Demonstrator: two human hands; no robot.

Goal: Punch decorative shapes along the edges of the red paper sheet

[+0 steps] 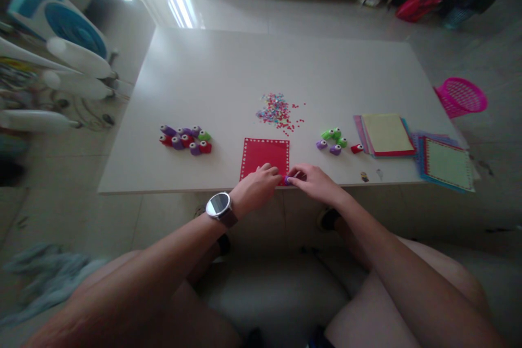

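Note:
A red sheet of paper [267,154] lies at the front edge of the table, with a row of small punched holes along its borders. My left hand [260,186] is over its lower part, fingers bent and closed on the sheet near the lower right corner. Between the thumb and fingers of my right hand [315,180] is a small purple craft punch [287,180], set at that same corner. The paper inside the punch is hidden by my fingers. Beyond the sheet lies a loose heap of coloured paper bits [275,109].
More purple, red and green punches [185,140] cluster at left; green and purple ones [335,135] and a red punch [356,148] sit at right. Stacked coloured paper [387,133] and a punched-border stack [446,162] lie farther right, a pink basket [463,97] beyond the table.

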